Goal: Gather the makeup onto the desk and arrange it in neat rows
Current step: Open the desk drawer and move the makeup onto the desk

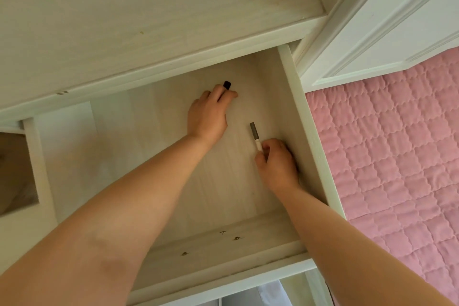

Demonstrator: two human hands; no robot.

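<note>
Both my hands reach into an open pale wooden drawer (301, 117) below the desk top (124, 20). Deep in the drawer, my left hand (208, 114) curls its fingers round a small black makeup item (227, 85), whose dark tip pokes out between the fingers. Near the drawer's right wall, my right hand (277, 164) pinches the white end of a slim makeup pen (255, 135) with a grey cap. The pen points away from me and lies low over the drawer floor.
The drawer floor around my hands holds nothing else that I can see. A white panelled door (387, 20) stands at the upper right. A pink quilted bedspread (397, 151) lies to the right of the drawer.
</note>
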